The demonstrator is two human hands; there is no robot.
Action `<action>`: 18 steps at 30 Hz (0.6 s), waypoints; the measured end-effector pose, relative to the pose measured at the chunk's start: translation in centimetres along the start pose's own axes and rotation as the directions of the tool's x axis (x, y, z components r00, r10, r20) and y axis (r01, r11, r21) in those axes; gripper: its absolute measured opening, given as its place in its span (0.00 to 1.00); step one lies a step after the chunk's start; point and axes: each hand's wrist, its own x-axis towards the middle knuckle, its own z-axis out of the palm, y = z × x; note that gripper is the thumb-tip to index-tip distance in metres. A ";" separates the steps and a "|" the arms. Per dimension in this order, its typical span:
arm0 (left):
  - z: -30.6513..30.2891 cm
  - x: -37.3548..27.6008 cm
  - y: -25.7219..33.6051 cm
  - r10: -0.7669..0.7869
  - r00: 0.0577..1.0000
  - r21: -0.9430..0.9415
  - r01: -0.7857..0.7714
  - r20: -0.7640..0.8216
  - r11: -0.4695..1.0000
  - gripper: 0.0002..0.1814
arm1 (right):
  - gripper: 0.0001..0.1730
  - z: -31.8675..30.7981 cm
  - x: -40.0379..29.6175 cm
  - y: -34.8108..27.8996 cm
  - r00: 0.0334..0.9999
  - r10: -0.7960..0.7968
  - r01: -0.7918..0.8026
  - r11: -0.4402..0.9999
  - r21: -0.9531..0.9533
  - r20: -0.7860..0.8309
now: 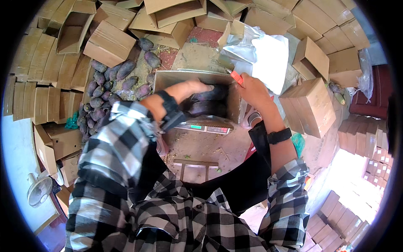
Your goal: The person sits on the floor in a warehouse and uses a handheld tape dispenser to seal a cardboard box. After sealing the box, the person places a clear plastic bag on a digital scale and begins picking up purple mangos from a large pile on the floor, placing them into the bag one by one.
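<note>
An open cardboard box [235, 104] stands before me on a digital scale [217, 129] with a lit display. Inside lie several large, dark purple, oblong vegetables or fruits [207, 108]; their exact kind I cannot tell. My left hand [189, 88] reaches into the box, its fingers at the upper one; whether it grips is hidden. At the box's right back corner, my right hand [252, 89] is closed around a small tool with an orange-red handle [236, 78] and a thin tip, perhaps a knife or marker.
A heap of the same dark produce [97, 104] lies on the floor at left. Open cartons [110, 42] crowd the back, and white plastic sheeting [270, 60] lies back right. A closed carton [307, 107] stands at right. A low stool or frame [195, 163] is near my legs.
</note>
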 end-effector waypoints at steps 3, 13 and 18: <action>-3.0 -4.3 2.9 -0.083 0.988 -0.141 0.100 0.127 0.985 0.34 | 0.14 -1.1 0.2 -0.6 0.993 -0.040 0.034 0.998 -0.055 -0.109; -10.5 -27.4 -3.5 0.318 0.655 0.117 -0.332 -0.686 0.936 0.20 | 0.15 -2.4 0.1 -5.4 0.996 -0.068 0.070 0.997 0.038 -0.058; -8.1 -29.2 -18.2 0.082 0.611 -0.012 -0.149 -0.787 0.989 0.18 | 0.15 -0.6 1.3 -5.3 0.959 -0.230 0.268 0.923 0.275 -0.164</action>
